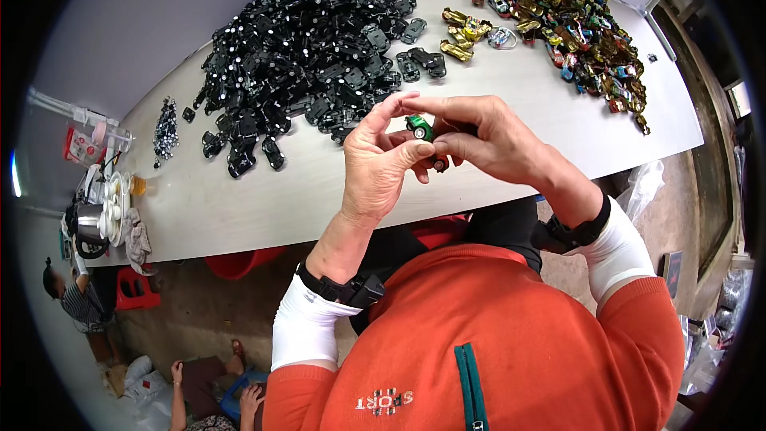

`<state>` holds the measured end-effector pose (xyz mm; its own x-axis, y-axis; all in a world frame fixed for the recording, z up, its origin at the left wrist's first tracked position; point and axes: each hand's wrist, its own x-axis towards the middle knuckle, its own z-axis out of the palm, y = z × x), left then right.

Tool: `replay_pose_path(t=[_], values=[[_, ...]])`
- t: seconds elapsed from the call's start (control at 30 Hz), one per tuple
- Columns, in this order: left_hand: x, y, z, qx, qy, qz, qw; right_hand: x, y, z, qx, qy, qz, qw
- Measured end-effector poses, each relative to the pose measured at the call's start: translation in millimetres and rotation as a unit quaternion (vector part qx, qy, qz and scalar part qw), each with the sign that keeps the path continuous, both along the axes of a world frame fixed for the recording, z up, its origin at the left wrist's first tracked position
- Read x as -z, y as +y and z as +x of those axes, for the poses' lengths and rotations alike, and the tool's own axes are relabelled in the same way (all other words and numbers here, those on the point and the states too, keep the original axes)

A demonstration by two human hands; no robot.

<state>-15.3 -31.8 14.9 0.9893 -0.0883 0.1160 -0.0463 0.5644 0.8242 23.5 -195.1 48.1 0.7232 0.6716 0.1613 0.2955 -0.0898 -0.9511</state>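
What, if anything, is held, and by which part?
A green toy car: left hand and right hand hold it, thumbs over its middle, between two wheels.

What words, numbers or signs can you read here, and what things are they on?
Orange top: clear pale stitched lettering on the front, but I don't copy out printed words.
Red-and-clear packet, far left: any print is too small and blurred to read.
White bag, lower left: red mark, too small to read.
Small green toy car in the fingers: no writing I can make out.
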Motion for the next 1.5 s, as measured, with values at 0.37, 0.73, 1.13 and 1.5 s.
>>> replay_pose_path(t=[0.37, 0.73, 1.13, 1.5], values=[[44, 27, 8, 0.010, 0.139, -0.137, 0.981, 30, -8, -3, 0.070, 0.204, 0.019, 0.976], [56, 18, 13, -0.028, 0.160, -0.079, 0.984, 51, -3, -5, 0.032, 0.221, 0.050, 0.974], [52, 13, 16, -0.049, 0.149, -0.050, 0.986, 57, -1, -4, 0.068, 0.193, 0.063, 0.977], [38, -5, 9, -0.166, 0.006, 0.085, 0.982, 67, 13, -9, 0.175, 0.069, 0.031, 0.982]])
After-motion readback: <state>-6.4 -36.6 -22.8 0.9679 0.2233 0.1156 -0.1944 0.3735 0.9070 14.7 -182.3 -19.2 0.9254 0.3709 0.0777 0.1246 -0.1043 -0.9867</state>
